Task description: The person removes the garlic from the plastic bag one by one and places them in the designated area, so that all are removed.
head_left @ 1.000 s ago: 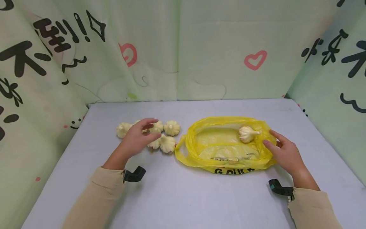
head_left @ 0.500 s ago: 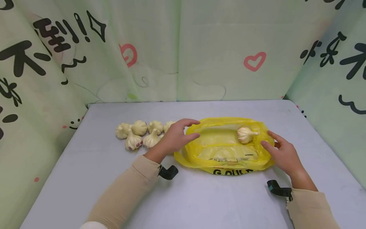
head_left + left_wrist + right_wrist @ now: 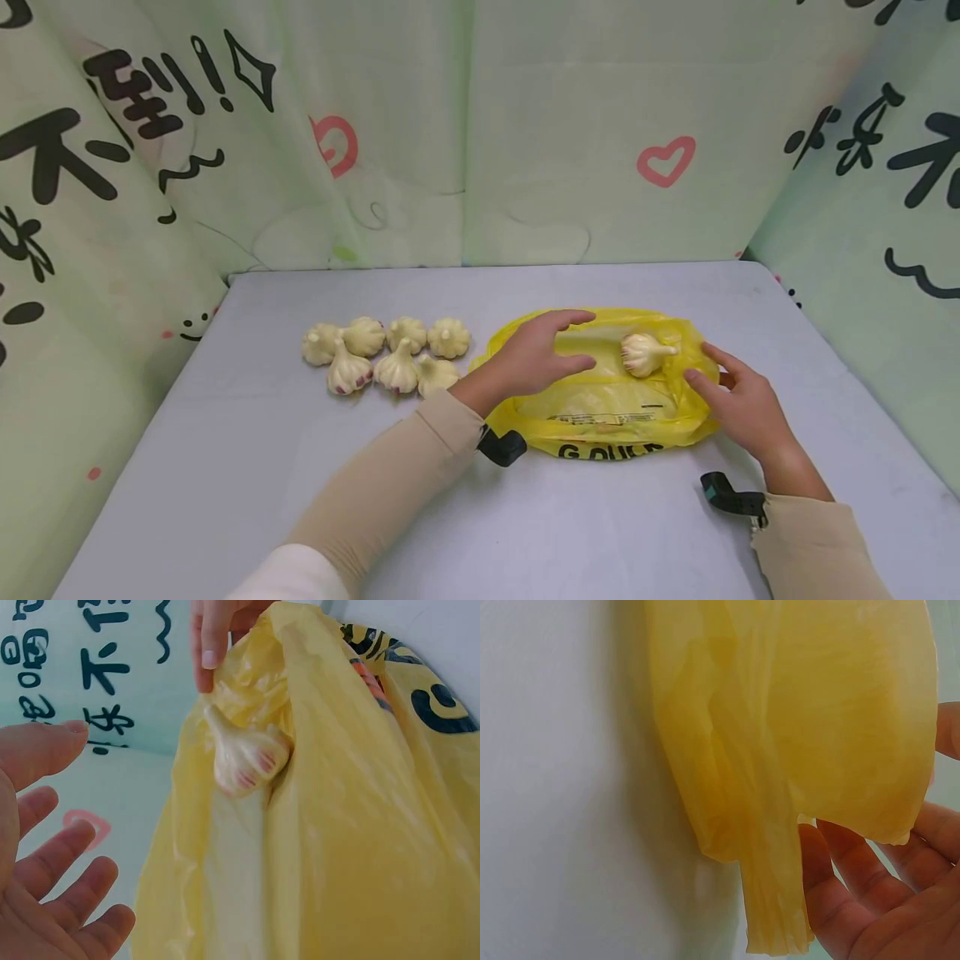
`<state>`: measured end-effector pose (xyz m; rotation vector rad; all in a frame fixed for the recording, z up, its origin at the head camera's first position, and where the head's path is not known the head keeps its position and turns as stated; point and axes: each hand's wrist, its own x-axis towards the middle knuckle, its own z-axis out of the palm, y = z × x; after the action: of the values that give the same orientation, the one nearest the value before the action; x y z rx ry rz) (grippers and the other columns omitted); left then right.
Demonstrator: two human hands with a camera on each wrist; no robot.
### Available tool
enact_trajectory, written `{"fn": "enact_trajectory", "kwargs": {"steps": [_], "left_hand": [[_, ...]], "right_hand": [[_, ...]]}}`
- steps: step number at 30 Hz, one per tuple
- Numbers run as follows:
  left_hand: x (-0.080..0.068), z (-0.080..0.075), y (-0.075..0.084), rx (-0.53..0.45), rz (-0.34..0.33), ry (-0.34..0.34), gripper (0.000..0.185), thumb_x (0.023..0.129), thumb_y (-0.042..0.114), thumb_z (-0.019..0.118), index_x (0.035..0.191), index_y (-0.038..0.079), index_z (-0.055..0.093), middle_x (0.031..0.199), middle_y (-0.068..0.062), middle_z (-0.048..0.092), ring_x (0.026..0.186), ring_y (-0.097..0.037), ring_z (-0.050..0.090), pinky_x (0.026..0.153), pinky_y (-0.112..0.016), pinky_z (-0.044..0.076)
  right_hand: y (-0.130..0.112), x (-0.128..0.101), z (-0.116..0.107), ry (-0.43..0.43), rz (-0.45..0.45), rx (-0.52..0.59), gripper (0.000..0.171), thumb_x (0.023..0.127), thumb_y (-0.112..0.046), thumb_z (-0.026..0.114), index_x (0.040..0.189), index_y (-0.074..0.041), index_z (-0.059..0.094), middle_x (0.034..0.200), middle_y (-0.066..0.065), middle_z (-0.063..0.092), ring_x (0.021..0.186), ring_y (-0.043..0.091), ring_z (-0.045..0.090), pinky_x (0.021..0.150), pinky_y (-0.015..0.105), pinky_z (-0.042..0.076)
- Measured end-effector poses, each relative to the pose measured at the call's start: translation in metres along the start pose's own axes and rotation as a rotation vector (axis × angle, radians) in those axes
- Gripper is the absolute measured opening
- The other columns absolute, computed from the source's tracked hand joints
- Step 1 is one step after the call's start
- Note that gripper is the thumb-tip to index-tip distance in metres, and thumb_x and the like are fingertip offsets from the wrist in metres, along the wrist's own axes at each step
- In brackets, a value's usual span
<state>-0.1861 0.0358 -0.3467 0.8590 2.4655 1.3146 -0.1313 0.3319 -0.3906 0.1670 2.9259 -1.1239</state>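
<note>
A yellow plastic bag (image 3: 622, 433) lies on the table with its mouth held wide. One garlic bulb (image 3: 642, 356) sits inside toward its right end, and the left wrist view shows this garlic bulb (image 3: 251, 757) with purple streaks. My left hand (image 3: 536, 354) hovers over the left part of the bag, fingers and thumb spread, holding nothing. At the bag's right end my right hand (image 3: 746, 408) grips the rim between thumb and fingers. The right wrist view shows fingers of the right hand (image 3: 885, 900) behind the yellow plastic. My left forearm covers the bag's left end.
Left of the bag, several loose garlic bulbs (image 3: 350, 369) stand in two rough rows on the white tabletop (image 3: 600, 533). A printed curtain (image 3: 555, 167) rises behind and on both sides of the table. Each wrist carries a black camera mount (image 3: 731, 496).
My left hand has moved right, from above the loose garlic bulbs to over the bag, uncovering the bulbs. The right hand keeps its grip on the rim, and the bulb inside stays put.
</note>
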Motion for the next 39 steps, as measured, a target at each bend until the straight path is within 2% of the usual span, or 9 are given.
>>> {"fn": "enact_trajectory", "kwargs": {"steps": [5, 12, 18, 23, 30, 39], "left_hand": [[0.014, 0.013, 0.003, 0.015, -0.003, -0.040, 0.055, 0.097, 0.025, 0.070, 0.147, 0.014, 0.051, 0.150, 0.001, 0.047, 0.137, -0.022, 0.044, 0.108, -0.031, 0.040], [0.035, 0.029, 0.006, 0.049, 0.029, -0.067, 0.052, 0.096, 0.024, 0.071, 0.144, 0.010, 0.055, 0.146, -0.002, 0.051, 0.135, -0.020, 0.045, 0.107, -0.026, 0.039], [0.043, 0.039, 0.009, 0.044, -0.003, -0.074, 0.051, 0.096, 0.024, 0.070, 0.144, 0.013, 0.055, 0.146, -0.001, 0.051, 0.135, -0.016, 0.045, 0.106, -0.025, 0.039], [0.050, 0.048, 0.008, 0.034, -0.004, -0.075, 0.050, 0.096, 0.022, 0.070, 0.142, 0.012, 0.056, 0.145, 0.001, 0.053, 0.136, -0.015, 0.044, 0.106, -0.023, 0.038], [0.064, 0.060, 0.005, 0.078, -0.031, -0.098, 0.051, 0.095, 0.024, 0.071, 0.143, 0.015, 0.056, 0.144, 0.006, 0.053, 0.135, -0.010, 0.044, 0.106, -0.021, 0.037], [0.075, 0.070, 0.000, 0.060, -0.084, -0.113, 0.053, 0.095, 0.021, 0.072, 0.145, 0.015, 0.054, 0.143, 0.006, 0.055, 0.127, -0.010, 0.052, 0.099, -0.018, 0.043]], "right_hand": [[0.000, -0.001, 0.000, 0.002, -0.006, -0.002, 0.075, 0.104, -0.047, 0.048, 0.156, 0.002, 0.026, 0.149, 0.039, 0.030, 0.124, 0.055, 0.036, 0.095, 0.064, 0.044], [0.000, 0.000, 0.000, 0.004, 0.003, -0.001, 0.075, 0.104, -0.047, 0.048, 0.156, 0.002, 0.026, 0.150, 0.038, 0.029, 0.125, 0.056, 0.036, 0.096, 0.065, 0.044], [0.001, 0.000, 0.000, -0.005, 0.014, 0.005, 0.077, 0.103, -0.049, 0.048, 0.156, 0.001, 0.025, 0.150, 0.039, 0.029, 0.126, 0.056, 0.035, 0.096, 0.065, 0.044], [0.001, 0.001, 0.000, -0.005, 0.003, 0.006, 0.076, 0.104, -0.049, 0.048, 0.156, 0.001, 0.026, 0.150, 0.039, 0.030, 0.125, 0.056, 0.036, 0.095, 0.065, 0.045], [0.001, 0.000, 0.000, -0.004, -0.011, 0.005, 0.076, 0.103, -0.048, 0.049, 0.156, 0.001, 0.026, 0.149, 0.038, 0.032, 0.124, 0.055, 0.038, 0.095, 0.063, 0.046], [0.001, 0.001, -0.001, -0.002, -0.006, 0.009, 0.076, 0.103, -0.050, 0.049, 0.156, 0.000, 0.027, 0.152, 0.035, 0.030, 0.127, 0.055, 0.037, 0.097, 0.066, 0.043]]}}
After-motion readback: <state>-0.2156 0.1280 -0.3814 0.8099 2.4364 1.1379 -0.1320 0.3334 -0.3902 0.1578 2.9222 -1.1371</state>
